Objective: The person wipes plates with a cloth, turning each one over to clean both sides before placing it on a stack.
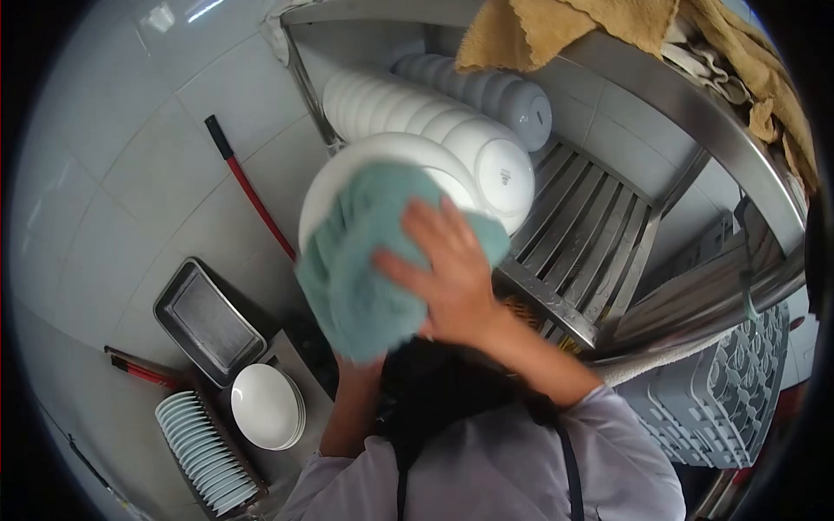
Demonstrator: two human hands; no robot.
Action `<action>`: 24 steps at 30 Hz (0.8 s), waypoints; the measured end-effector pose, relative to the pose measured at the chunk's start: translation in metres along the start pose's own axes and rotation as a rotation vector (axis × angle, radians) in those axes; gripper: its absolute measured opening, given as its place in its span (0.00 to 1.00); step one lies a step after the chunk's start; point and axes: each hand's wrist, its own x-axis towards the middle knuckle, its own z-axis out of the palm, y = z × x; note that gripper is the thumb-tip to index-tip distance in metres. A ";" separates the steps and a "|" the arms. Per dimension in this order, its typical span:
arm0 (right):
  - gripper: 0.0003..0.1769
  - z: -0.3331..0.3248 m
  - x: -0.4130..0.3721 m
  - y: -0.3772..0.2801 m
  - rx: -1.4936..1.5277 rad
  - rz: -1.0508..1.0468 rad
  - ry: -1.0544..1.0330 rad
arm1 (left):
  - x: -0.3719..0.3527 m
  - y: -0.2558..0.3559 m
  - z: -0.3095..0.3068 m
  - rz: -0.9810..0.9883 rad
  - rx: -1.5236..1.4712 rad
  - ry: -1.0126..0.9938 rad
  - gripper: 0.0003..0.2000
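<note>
A round white bowl is held up in front of me, largely covered by a crumpled green cloth. My right hand presses the cloth against the bowl with its fingers a little apart, slightly blurred. Under the lower edge of the cloth comes my left hand, supporting the bowl from below; its fingers are hidden by the cloth. Just behind the bowl, a long row of nested white bowls lies on its side on a slatted metal rack.
A second row of bowls lies farther back. Tan cloths hang over the upper metal rail. At left are a metal tray, stacked white dishes and a rack of small plates. A grey plastic crate stands at right.
</note>
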 end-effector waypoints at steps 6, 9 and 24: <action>0.24 0.034 0.024 0.065 0.772 1.009 0.044 | -0.003 0.042 0.037 0.276 0.202 0.079 0.21; 0.31 0.071 -0.031 0.031 1.254 1.329 0.336 | -0.003 0.031 0.034 0.448 0.441 0.156 0.17; 0.40 -0.011 -0.015 -0.001 1.437 1.338 0.352 | 0.019 0.114 -0.001 0.965 1.656 -1.233 0.16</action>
